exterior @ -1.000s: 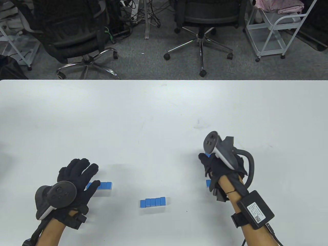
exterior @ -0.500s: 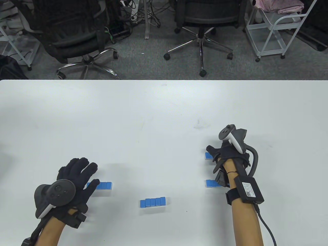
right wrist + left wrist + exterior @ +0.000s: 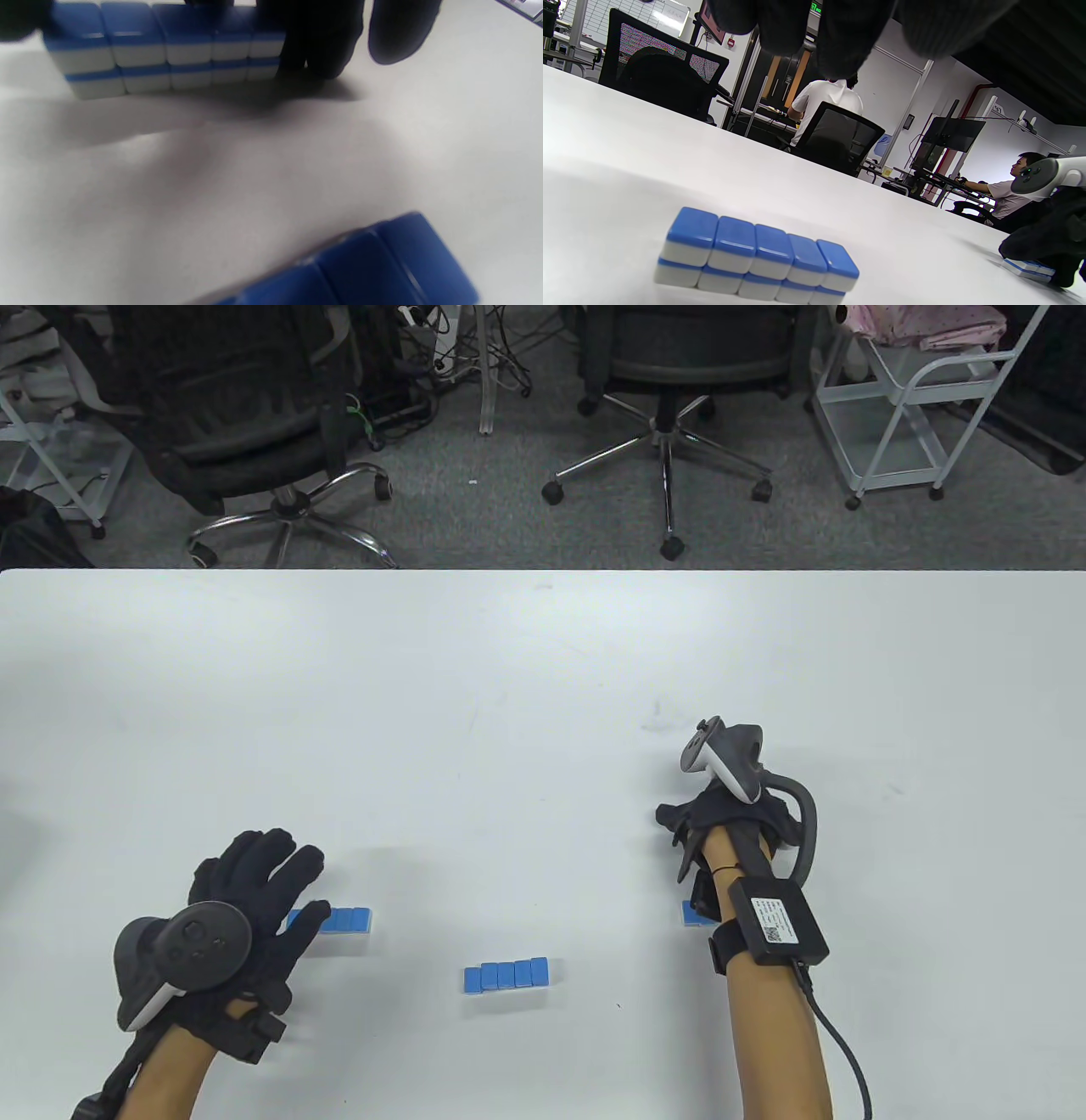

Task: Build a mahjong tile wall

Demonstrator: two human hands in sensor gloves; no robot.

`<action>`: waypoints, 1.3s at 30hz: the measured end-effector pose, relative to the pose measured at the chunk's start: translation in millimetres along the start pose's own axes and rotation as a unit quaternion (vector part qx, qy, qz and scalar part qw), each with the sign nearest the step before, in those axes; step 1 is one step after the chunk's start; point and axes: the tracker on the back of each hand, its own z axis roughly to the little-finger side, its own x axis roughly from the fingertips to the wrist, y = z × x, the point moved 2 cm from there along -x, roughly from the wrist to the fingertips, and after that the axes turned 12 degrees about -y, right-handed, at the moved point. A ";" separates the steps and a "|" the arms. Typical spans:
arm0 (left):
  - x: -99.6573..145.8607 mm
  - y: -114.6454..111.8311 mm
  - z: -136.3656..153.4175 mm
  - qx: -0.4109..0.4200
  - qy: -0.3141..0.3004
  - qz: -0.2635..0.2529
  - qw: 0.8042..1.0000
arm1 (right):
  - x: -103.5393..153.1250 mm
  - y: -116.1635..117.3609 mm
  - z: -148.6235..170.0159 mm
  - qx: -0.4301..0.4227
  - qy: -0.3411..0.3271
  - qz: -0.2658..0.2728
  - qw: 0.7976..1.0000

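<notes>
A short two-layer block of blue-backed white mahjong tiles (image 3: 506, 975) sits near the front edge of the white bench (image 3: 509, 687) and serves as the landmark; the table view shows five tiles across its top. To the left of this block, a second two-layer stack of the same blue and white tiles (image 3: 344, 920) lies partly under the left hand (image 3: 254, 891), whose black-gloved fingers are spread and nearly straight, the thumb tip resting against the stack's left end; this grip is wide and holds nothing. In the left wrist view that stack (image 3: 755, 256) appears as five tiles over five, standing free on the bench. To the right of the landmark block and farther back, the right hand (image 3: 721, 823) reaches down over a third two-layer row of blue and white tiles (image 3: 165, 46); in the right wrist view its dark fingertips (image 3: 314, 38) press against one end of that row, with another finger at the opposite end, so the grip spans the row lengthwise. Between that row and the bench's front edge, just right of the landmark block, a further group of blue tiles (image 3: 691, 913) peeks from beneath the right wrist.
</notes>
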 end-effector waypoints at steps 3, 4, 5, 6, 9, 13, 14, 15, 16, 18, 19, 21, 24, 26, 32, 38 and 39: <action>-0.6 -0.4 0.1 0.000 -0.001 0.001 1.000 | 0.2 -0.8 -5.3 0.016 0.007 0.004 1.000; -0.9 -0.3 0.1 0.000 -0.001 0.001 1.000 | 0.4 -0.8 -8.3 0.021 0.007 0.007 1.000; -1.0 -0.2 0.1 0.000 -0.001 0.001 1.000 | 0.8 -0.7 -10.8 0.026 0.006 0.009 1.000; -1.0 -0.2 0.2 0.001 -0.001 0.000 1.000 | 1.4 -0.4 -15.4 0.032 0.004 0.012 0.999; -0.7 -0.7 0.1 0.000 0.000 0.002 1.000 | 5.1 0.9 -31.8 0.059 -0.001 0.012 0.998; -0.2 -0.7 0.3 0.002 0.002 0.003 1.000 | 15.2 8.9 -64.5 0.104 -0.027 0.031 0.994; -0.2 -0.7 0.3 0.003 0.002 0.003 1.000 | 19.2 11.5 -76.0 0.120 -0.035 0.049 0.991; -0.4 -0.9 0.3 0.003 0.002 0.004 1.000 | 22.2 13.5 -83.9 0.130 -0.044 0.060 0.989; -0.6 -1.0 0.2 0.002 0.003 0.004 1.000 | 28.9 16.3 -95.9 0.147 -0.056 0.075 0.985; -0.8 -1.0 0.3 0.001 0.004 0.004 1.000 | 41.9 19.7 -114.9 0.171 -0.075 0.087 0.978; -0.8 -1.0 0.3 0.002 0.004 0.004 1.000 | 48.3 20.9 -125.9 0.179 -0.083 0.091 0.976; -0.5 -1.1 0.2 0.001 0.004 0.004 1.000 | 56.5 22.6 -141.3 0.185 -0.092 0.097 0.974; 0.0 -1.2 0.4 0.000 0.005 0.005 1.000 | 63.2 19.6 -157.6 0.188 -0.083 0.103 0.973; 0.1 -1.2 0.6 0.004 0.005 0.005 1.000 | 62.5 15.7 -161.5 0.183 -0.075 0.105 0.975; -2.6 -0.7 0.3 0.003 0.002 0.005 1.000 | 54.6 1.6 -162.9 0.160 -0.040 0.084 0.983; -4.4 -0.7 1.7 0.005 0.004 0.006 1.000 | 54.2 -2.7 -161.7 0.149 -0.022 0.086 0.985; -4.5 -0.8 1.5 0.005 0.003 0.006 1.000 | 55.6 -3.1 -161.4 0.151 -0.022 0.085 0.985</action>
